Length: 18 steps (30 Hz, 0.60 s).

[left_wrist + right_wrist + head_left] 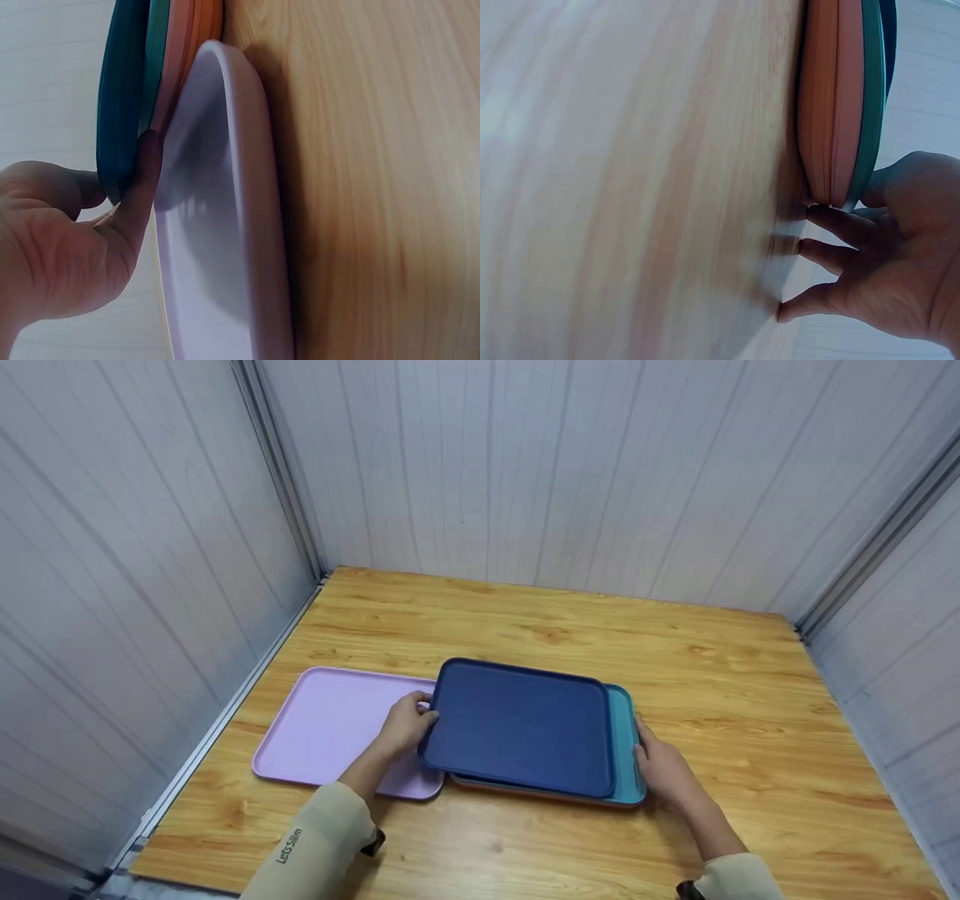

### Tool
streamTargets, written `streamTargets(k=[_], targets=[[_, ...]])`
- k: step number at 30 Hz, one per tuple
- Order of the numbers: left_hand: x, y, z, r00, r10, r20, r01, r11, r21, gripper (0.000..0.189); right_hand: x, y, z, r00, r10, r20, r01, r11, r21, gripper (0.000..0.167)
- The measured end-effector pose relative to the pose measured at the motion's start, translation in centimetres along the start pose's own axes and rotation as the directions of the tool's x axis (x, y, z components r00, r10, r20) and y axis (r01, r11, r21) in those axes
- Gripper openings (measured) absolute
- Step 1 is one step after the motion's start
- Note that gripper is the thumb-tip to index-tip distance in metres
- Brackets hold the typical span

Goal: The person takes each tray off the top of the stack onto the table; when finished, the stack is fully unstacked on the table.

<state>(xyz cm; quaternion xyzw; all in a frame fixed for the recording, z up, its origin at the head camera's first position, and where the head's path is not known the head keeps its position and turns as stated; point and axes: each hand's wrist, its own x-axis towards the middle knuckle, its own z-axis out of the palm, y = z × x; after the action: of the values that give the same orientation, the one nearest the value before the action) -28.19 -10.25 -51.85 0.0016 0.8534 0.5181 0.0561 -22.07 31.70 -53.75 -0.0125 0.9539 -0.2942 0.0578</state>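
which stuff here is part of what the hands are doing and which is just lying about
In hand:
- dark blue tray, gripped by left hand
- tray stack beneath it (teal, pink, orange), right hand at its edge

Lying about:
- lilac tray beside the stack
- wooden table

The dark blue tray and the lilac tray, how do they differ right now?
The dark blue tray sits on top of a stack of other trays; the lilac tray lies alone, flat on the table. The left hand grips the dark blue tray's edge; no hand holds the lilac tray. The stack overlaps the lilac tray's right edge. Both are rounded rectangles with raised rims.
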Motion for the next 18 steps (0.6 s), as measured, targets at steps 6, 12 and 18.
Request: streamTargets(k=[6,12,18], targets=[[-0.4,-0.4,-0.9,0.997,-0.040,0.070,0.049,0.991,-0.125,0.043,-0.1,0.0,0.0,1.000,0.011,0.000,-0.011,1.000,-0.002,0.058],[-1.1,-0.9,-2.3,0.957,-0.127,0.259,0.193,0.948,-0.251,0.064,-0.1,0.0,0.0,1.000,0.005,-0.001,-0.005,1.000,0.003,0.058],[-2.0,-1.2,-3.8,0.884,-0.125,0.451,0.295,0.897,-0.329,0.089,-0.1,-0.1,0.0,1.000,0.001,0.002,-0.001,1.000,0.008,0.058]])
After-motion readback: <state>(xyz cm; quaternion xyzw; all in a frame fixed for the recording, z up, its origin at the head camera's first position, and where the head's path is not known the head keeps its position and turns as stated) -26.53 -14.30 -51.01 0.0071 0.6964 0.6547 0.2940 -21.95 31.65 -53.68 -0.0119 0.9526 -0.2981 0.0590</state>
